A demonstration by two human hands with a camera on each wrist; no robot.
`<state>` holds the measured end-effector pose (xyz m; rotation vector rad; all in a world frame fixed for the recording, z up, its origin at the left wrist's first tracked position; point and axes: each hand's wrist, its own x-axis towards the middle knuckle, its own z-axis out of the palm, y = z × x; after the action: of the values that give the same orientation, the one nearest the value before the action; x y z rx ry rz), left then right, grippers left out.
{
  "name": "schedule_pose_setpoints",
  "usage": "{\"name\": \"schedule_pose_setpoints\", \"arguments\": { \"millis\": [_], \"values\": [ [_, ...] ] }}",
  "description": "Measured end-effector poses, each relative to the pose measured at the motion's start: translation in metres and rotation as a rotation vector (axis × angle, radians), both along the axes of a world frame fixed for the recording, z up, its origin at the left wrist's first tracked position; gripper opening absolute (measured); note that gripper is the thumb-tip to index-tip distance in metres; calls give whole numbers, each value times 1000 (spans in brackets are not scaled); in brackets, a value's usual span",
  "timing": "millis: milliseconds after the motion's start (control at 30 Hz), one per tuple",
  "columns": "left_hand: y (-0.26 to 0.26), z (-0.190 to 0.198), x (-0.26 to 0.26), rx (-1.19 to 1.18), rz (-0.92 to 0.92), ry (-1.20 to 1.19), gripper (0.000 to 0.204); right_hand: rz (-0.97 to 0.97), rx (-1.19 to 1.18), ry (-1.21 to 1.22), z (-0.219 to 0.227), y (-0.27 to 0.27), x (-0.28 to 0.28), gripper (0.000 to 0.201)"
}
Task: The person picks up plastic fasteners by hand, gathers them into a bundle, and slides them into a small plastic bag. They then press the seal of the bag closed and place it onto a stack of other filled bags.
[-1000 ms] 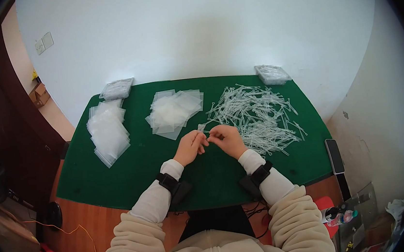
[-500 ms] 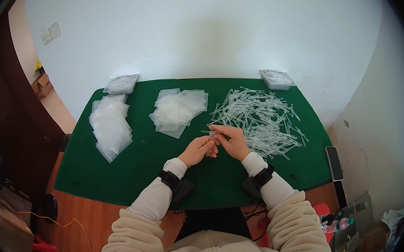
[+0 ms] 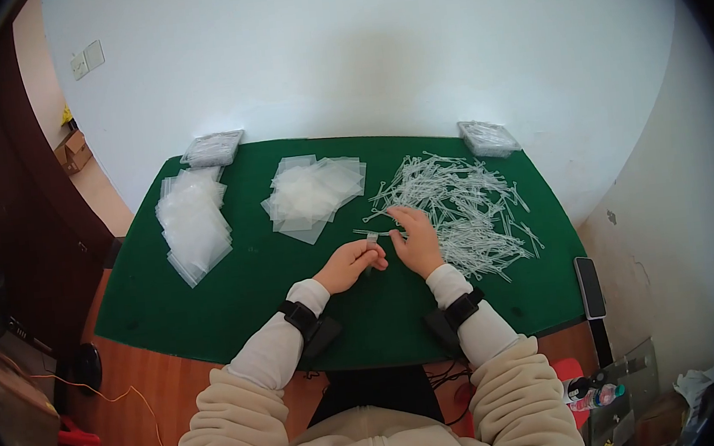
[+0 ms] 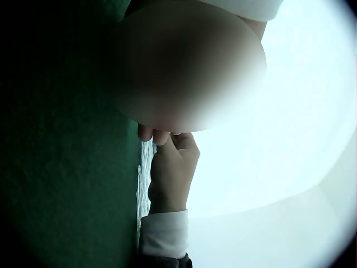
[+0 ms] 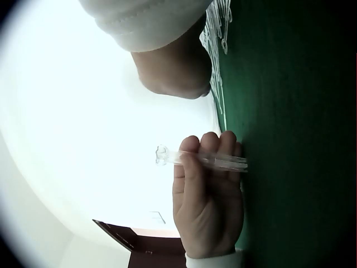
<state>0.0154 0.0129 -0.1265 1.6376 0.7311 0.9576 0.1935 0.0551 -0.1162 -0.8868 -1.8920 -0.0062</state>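
Observation:
In the head view my left hand [image 3: 347,269] is over the middle of the green table [image 3: 297,315], its fingers curled round a small bundle of clear plastic sticks [image 3: 372,238]. The right wrist view shows this bundle pinned under the left thumb across the fingers, with rounded ends [image 5: 161,156] sticking out on one side. My right hand [image 3: 418,244] is just to the right, at the near left edge of a pile of similar sticks [image 3: 467,204]. Its thumb and fingers are spread apart with nothing showing between them. A blurred shape covers the left hand in the left wrist view.
Flat clear bags lie in a heap [image 3: 315,192] at the middle back and another heap [image 3: 194,226] at the left. Filled clear packs stand at the back left [image 3: 214,149] and back right [image 3: 488,138]. A phone-like device [image 3: 588,287] is by the right edge.
The right hand was beside the left fingers and the bundle; it has moved off to the right and its fingers have spread. The left hand keeps the bundle, now nearly still.

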Motion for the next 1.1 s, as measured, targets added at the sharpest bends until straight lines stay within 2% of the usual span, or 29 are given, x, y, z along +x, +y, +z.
{"name": "schedule_pose_setpoints", "arguments": {
  "millis": [33,133,300,400,433,533,567,667,700,800,967,1067,1100],
  "values": [
    [0,0,0,3,-1,0,18,-1,3,0,-2,2,3,24],
    [1,-1,1,-10,-9,-4,18,-274,-62,-332,-10,3,12,19],
    [1,-4,1,-35,16,-34,19,-155,-246,-459,-14,11,16,15],
    [2,-2,0,-81,197,-114,21,-175,-224,-451,-14,10,15,10],
    [2,0,-1,-82,196,-112,21,-176,-226,-450,-12,8,14,10],
    [3,5,-3,-107,417,-332,21,-208,-51,-371,-6,4,11,5],
    [3,5,-4,-109,418,-332,21,-207,-53,-372,-3,2,10,5],
    [5,4,-5,-12,543,-361,21,-60,-318,-157,6,-5,3,4],
    [5,3,-6,-14,546,-361,21,-58,-321,-158,3,-5,1,4],
    [7,4,-8,201,695,-258,20,257,-168,-81,-5,-4,-5,10],
    [5,2,-6,289,647,-23,22,380,-180,-202,-3,-6,-3,17],
    [5,-3,-5,216,463,100,21,452,-137,-170,-3,-5,-3,20],
    [3,-3,-3,204,460,102,21,451,-149,-168,-2,-7,-2,20]
  ]
}}
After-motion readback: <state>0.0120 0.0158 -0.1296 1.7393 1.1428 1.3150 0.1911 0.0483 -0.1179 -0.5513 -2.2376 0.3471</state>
